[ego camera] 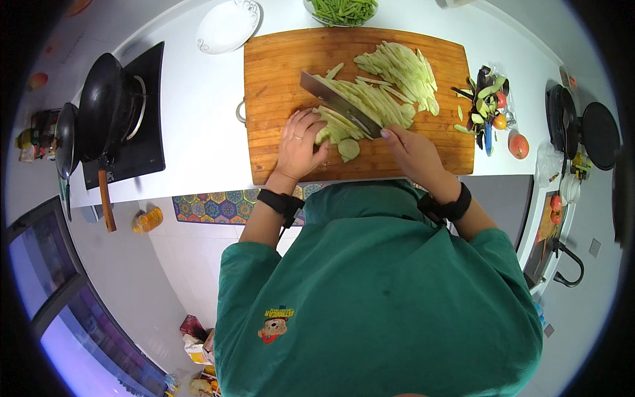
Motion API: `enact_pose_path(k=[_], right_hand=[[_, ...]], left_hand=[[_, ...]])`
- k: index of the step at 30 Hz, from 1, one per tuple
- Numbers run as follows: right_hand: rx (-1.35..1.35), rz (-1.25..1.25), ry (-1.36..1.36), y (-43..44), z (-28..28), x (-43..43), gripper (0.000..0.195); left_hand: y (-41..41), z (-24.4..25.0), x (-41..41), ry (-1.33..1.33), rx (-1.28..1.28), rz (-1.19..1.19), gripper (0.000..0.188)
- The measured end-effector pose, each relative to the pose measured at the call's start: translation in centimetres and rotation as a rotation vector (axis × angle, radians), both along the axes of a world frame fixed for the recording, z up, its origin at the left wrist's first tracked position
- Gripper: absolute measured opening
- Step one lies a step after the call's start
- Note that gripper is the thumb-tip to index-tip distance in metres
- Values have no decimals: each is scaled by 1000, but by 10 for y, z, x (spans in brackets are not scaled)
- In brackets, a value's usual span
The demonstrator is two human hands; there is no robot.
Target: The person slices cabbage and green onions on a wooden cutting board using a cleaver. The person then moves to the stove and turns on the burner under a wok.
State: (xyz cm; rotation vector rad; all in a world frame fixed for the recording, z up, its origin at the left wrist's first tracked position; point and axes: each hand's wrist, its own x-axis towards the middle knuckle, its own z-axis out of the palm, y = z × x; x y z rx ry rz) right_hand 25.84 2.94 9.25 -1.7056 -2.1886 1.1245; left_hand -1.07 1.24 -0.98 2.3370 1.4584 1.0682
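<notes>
My right hand (414,152) grips a broad kitchen cleaver (342,105) by its handle, most of which the fingers hide. Its blade points up and left across the wooden cutting board (278,64). Against the board, my left hand (301,144) presses pale green vegetable slices (333,130) beside the blade. A round slice (349,149) lies at the near end of these. On the blade's other side are cut strips (372,101), and a larger heap of strips (402,72) lies toward the board's upper right.
A white plate (228,26) and a bowl of cut green beans (345,11) stand behind the board. Dark and green peelings (483,101), a blue-handled tool (488,138) and a tomato (519,146) lie to the right. A wok (101,106) sits on the cooktop (149,114) at left.
</notes>
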Motion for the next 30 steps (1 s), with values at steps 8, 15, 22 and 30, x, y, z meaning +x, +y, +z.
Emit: enact_pose_path(k=[8, 15, 22, 30], right_hand=[[-32, 42, -47, -14, 6, 7, 42], [-2, 101, -143, -11, -16, -9, 40], [18, 65, -30, 1, -37, -11, 40], [14, 20, -93, 3, 14, 1, 39]], left_hand=[[-7, -12, 1, 114, 21, -102, 34], [-7, -15, 0, 107, -47, -113, 34], [-6, -12, 0, 126, -71, -109, 37], [-3, -12, 2, 126, -147, -101, 41]])
